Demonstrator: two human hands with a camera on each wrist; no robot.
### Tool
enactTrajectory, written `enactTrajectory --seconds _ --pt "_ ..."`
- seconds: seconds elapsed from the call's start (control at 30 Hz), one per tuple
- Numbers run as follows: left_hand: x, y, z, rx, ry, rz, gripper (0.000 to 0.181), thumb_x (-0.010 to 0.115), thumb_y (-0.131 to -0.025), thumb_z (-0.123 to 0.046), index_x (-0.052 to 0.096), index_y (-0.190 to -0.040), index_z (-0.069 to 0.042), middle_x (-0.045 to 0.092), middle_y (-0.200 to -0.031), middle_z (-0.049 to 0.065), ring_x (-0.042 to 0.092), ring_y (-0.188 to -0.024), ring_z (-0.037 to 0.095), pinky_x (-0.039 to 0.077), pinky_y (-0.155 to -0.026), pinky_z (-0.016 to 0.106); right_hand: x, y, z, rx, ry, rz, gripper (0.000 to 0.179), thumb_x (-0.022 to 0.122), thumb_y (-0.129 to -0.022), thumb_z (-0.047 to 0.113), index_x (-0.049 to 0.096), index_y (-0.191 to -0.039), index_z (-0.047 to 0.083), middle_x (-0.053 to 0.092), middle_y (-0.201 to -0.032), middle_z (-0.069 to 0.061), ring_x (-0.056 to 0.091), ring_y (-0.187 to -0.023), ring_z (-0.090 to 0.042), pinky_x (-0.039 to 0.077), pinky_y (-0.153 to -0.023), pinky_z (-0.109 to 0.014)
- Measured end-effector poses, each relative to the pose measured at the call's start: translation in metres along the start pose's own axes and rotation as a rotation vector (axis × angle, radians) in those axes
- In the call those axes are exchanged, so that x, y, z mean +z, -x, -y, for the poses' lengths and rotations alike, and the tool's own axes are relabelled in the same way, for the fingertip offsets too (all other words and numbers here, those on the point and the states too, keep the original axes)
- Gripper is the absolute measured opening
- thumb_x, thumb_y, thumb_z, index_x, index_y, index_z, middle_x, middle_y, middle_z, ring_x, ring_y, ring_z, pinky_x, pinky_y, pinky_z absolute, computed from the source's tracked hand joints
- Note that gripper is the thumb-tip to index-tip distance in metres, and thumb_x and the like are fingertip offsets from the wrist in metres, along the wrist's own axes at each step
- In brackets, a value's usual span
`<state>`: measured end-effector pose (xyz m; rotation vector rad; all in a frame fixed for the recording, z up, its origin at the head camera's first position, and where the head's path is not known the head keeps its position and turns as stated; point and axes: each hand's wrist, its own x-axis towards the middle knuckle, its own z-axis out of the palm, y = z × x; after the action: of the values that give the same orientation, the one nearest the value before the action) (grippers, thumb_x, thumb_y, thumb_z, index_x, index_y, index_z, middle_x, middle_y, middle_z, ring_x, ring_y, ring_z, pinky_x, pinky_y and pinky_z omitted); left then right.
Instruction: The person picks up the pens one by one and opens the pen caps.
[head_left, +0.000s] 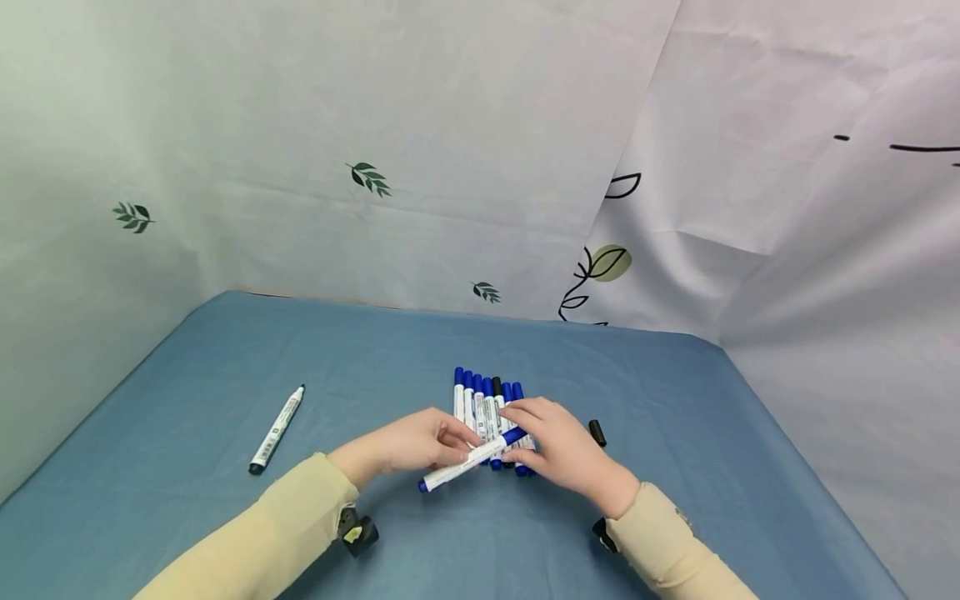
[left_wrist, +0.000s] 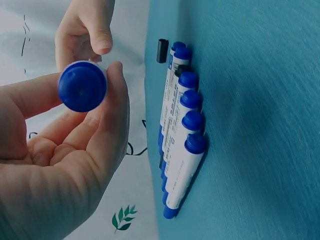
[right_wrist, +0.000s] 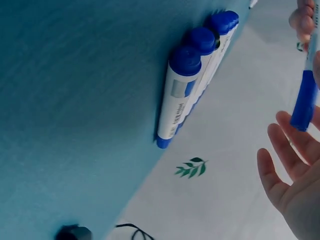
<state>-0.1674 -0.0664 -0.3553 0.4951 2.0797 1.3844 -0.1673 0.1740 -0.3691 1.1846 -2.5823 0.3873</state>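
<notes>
My left hand (head_left: 423, 442) pinches a blue-capped whiteboard marker (head_left: 468, 463) between thumb and fingers, in the air at a slant; its blue end (left_wrist: 82, 86) faces the left wrist camera. Around the marker's capped end is my right hand (head_left: 558, 446), thumb on one side and fingers on the other. In the right wrist view the right hand's fingers (right_wrist: 287, 150) are spread and fairly straight beside the blue cap (right_wrist: 304, 100); whether they touch it is unclear. Just beyond both hands lies a row of white markers (head_left: 480, 408), mostly blue-capped, one black-capped, partly hidden by the hands.
Apart on the left lies an uncapped white marker (head_left: 276, 429) with a black end, its tip pointing away. A loose black cap (head_left: 597, 432) lies right of the right hand. Blue cloth (head_left: 360, 350) covers the table; pale printed curtains (head_left: 450, 167) hang behind it.
</notes>
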Motion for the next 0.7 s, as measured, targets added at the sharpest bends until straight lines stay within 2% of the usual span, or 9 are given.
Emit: enactTrajectory --seconds 0.1,0.23,0.43,0.53,0.7 --pt "0.001 0.000 -0.001 0.000 -0.002 0.013 0.026 0.055 -0.092 0.000 0.062 -0.117 0.004 0.070 -0.095 0.007 0.047 -0.061 0.007 0.037 -0.056 0.022 0.001 -0.001 0.003 -0.064 0.094 0.007 0.046 0.071 -0.083 0.032 0.062 -0.121 0.009 0.065 -0.114 -0.003 0.060 -0.105 -0.019 0.049 -0.087 -0.038" --pt "-0.001 0.001 0.000 0.007 -0.008 0.012 0.026 0.055 -0.092 0.000 0.062 -0.116 0.005 0.069 -0.094 0.007 0.049 -0.065 0.007 0.038 -0.057 0.021 0.001 -0.003 0.007 -0.136 0.193 -0.025 0.031 0.073 -0.082 0.025 0.068 -0.109 0.010 0.068 -0.100 0.000 0.063 -0.092 -0.015 0.050 -0.079 -0.033" --pt "-0.003 0.001 0.000 0.014 -0.021 0.003 0.024 0.055 -0.093 -0.004 0.064 -0.113 0.004 0.069 -0.091 0.006 0.052 -0.066 0.007 0.041 -0.058 0.021 0.003 -0.004 0.011 -0.161 0.273 -0.086 0.020 0.078 -0.077 0.021 0.069 -0.093 0.012 0.068 -0.085 0.003 0.062 -0.076 -0.011 0.048 -0.067 -0.026" --pt "-0.001 0.000 0.002 0.040 -0.067 -0.023 0.025 0.061 -0.091 -0.009 0.064 -0.112 0.004 0.070 -0.094 0.009 0.059 -0.070 0.009 0.048 -0.062 0.024 0.004 -0.004 0.012 -0.140 0.288 -0.098 0.020 0.079 -0.076 0.021 0.069 -0.091 0.012 0.068 -0.083 0.003 0.062 -0.074 -0.010 0.047 -0.065 -0.026" --pt "0.005 -0.001 0.003 0.107 -0.257 -0.130 0.031 0.073 -0.082 -0.011 0.065 -0.110 0.000 0.069 -0.098 0.006 0.063 -0.085 0.014 0.051 -0.075 0.032 0.006 -0.004 0.013 -0.094 0.287 -0.105 0.019 0.078 -0.076 0.020 0.067 -0.089 0.012 0.067 -0.079 0.004 0.060 -0.071 -0.010 0.047 -0.063 -0.025"
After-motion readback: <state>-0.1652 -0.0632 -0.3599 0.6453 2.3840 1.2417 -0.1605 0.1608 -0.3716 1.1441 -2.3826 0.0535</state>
